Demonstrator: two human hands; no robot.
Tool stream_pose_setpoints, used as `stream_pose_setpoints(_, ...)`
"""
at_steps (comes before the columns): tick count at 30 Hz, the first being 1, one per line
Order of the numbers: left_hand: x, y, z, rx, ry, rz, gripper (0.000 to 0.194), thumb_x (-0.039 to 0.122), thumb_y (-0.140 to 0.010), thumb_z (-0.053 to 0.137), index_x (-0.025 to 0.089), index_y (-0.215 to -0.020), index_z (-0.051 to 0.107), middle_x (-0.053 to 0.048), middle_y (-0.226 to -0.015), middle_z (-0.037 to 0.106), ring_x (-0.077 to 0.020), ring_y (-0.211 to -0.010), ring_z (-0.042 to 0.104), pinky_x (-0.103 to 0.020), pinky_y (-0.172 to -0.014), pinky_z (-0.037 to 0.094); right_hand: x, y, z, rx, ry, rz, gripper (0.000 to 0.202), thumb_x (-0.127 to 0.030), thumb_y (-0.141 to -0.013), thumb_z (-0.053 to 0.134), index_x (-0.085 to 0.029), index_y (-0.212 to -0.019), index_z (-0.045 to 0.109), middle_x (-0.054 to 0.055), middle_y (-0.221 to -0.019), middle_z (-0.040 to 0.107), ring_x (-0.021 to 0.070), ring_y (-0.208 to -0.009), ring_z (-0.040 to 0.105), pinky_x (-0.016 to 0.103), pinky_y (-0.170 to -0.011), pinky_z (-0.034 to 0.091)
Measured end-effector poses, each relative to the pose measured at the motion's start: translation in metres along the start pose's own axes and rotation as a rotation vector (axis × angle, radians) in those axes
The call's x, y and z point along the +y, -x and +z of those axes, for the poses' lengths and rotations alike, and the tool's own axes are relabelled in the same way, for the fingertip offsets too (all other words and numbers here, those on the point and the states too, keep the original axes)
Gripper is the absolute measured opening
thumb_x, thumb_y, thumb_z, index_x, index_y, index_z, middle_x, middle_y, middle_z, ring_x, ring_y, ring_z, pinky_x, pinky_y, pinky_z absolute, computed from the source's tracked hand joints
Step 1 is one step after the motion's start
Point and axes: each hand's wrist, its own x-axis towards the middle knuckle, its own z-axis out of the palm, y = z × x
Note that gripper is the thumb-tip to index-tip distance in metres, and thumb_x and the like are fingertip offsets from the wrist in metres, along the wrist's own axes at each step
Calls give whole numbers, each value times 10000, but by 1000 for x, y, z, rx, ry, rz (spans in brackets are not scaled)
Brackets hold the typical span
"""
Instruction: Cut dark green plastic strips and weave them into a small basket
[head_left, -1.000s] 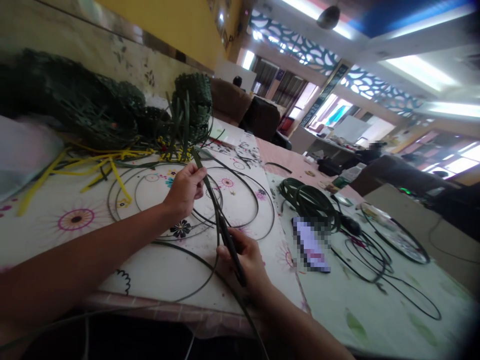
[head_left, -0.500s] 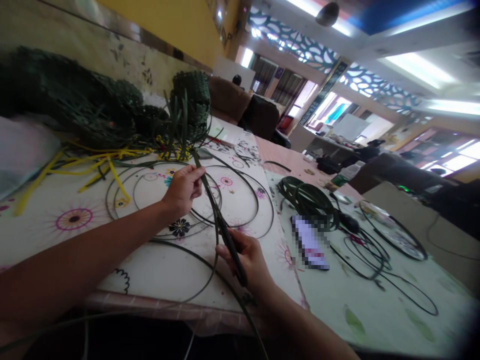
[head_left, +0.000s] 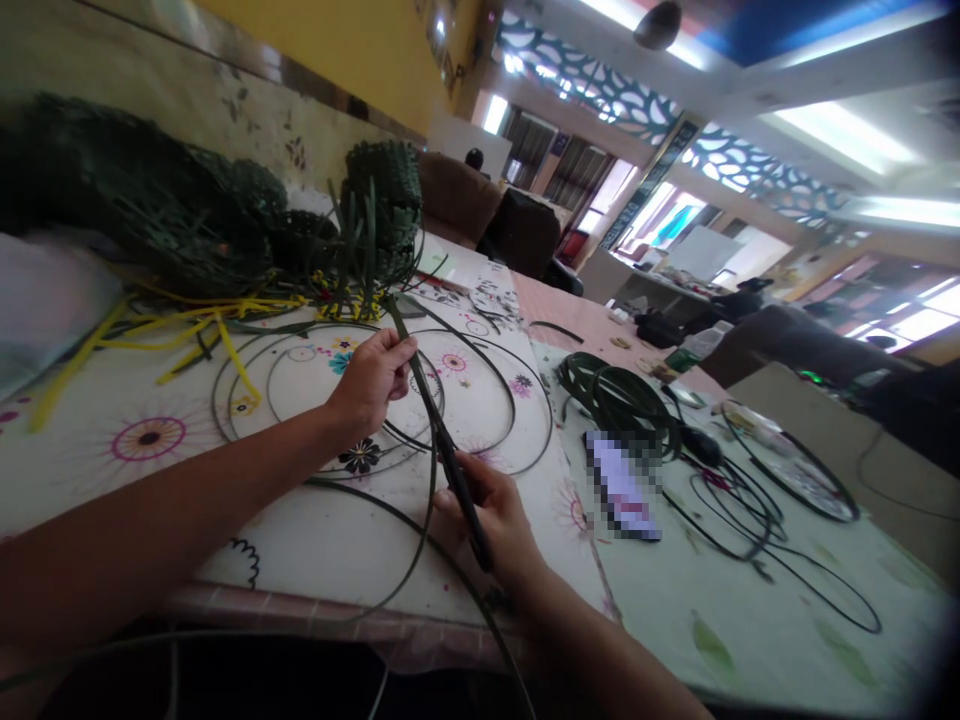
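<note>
My left hand (head_left: 377,377) is closed, pinching a flat dark green plastic strip (head_left: 403,327) between thumb and fingers. Around a slim black-handled tool (head_left: 466,505) my right hand (head_left: 499,520) is closed. The tool's narrow front end lies along the strip, just below my left hand; whether it is a knife or scissors I cannot tell. From where tool and strip meet, a narrow strand (head_left: 429,530) hangs down past my right fingers and curves left. Thin loops of strip (head_left: 551,415) lie on the flowered tablecloth (head_left: 285,560) under both hands.
Dark green woven baskets (head_left: 382,200) stand at the back left, beside yellow strips (head_left: 236,360) and a pale plastic bag (head_left: 49,310). On the right table lie a coil of green strip (head_left: 615,395), a blurred-out purple item (head_left: 622,490) and black cable-like loops (head_left: 750,520).
Hardly anything differs. Both hands keep their hold on strip and tool, with only a very slight shift of the left hand and strip to the right.
</note>
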Motion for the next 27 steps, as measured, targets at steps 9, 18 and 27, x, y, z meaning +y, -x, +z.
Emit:
stream_pose_setpoints(9, 4, -10, -8, 29, 27, -13, 236, 127, -836, 609, 179, -680, 440, 75, -486, 388, -29, -346, 245, -160, -341, 168, -4, 4, 1, -2, 65, 23, 388, -496, -790, 760, -168, -987, 699, -54, -587, 407, 90, -510, 348, 212, -447, 294)
stream_pose_setpoints(18, -2, 2, 0, -20, -11, -13, 266, 141, -854, 603, 192, -689, 400, 87, -488, 372, -28, -346, 241, -151, -348, 170, 6, 1, 1, 40, 47, 1, 408, -414, -752, 788, -175, -1071, 697, -42, -653, 467, 99, -574, 392, 207, -489, 304)
stream_pose_setpoints(27, -2, 1, -1, 3, 13, -7, 243, 144, -818, 630, 183, -683, 432, 81, -486, 394, -29, -345, 249, -157, -342, 170, -6, 3, 4, -2, 81, -43, 332, -452, -808, 723, -167, -971, 676, -39, -665, 431, 103, -591, 372, 219, -518, 312)
